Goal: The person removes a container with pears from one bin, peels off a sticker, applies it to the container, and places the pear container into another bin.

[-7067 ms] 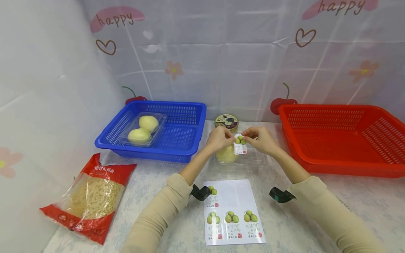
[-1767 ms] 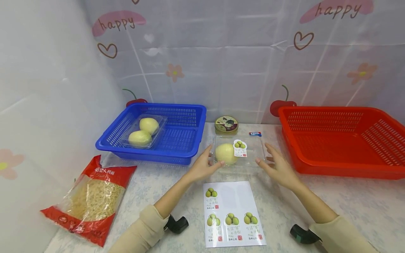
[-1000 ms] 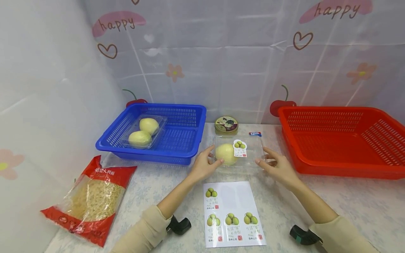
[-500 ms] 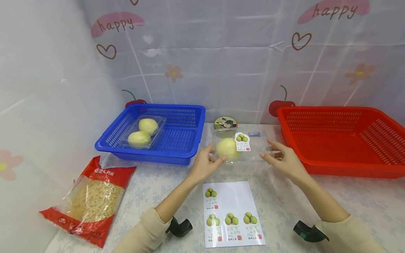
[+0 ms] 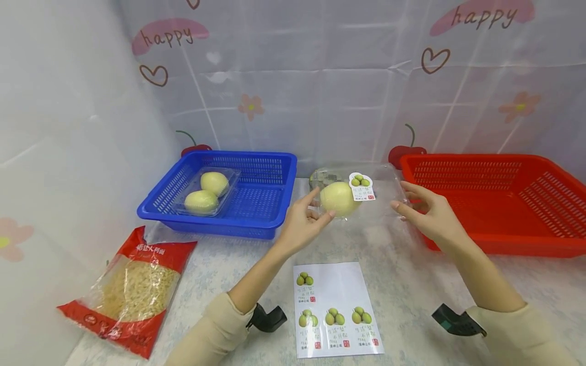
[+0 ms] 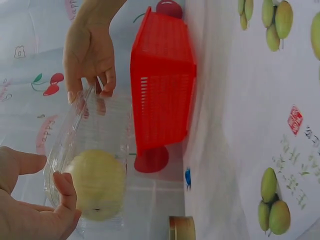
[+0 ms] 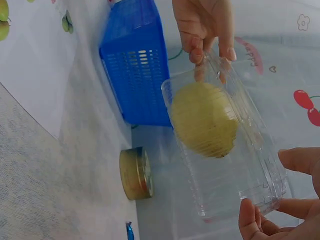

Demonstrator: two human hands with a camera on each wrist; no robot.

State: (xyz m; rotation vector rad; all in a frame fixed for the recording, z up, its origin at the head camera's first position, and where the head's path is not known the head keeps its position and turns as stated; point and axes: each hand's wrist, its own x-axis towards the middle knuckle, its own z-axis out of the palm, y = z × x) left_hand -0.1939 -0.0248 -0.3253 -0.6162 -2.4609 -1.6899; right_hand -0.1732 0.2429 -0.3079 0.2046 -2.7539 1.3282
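Box (image 5: 383, 192) held aloft, left hand (image 5: 302, 222) and right hand (image 5: 431, 214) gripping opposite ends.

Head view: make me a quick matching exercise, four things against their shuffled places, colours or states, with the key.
Things:
1. stickered clear box
2. blue basket
3. pasta bag
4. sticker sheet

Places, colours or states:
A. red and see-through, at far left
B. flat, white, with green fruit pictures
C. held up between the left hand and right hand
D. contains two pale fruits

Pairs: 1-C, 2-D, 3-A, 4-B
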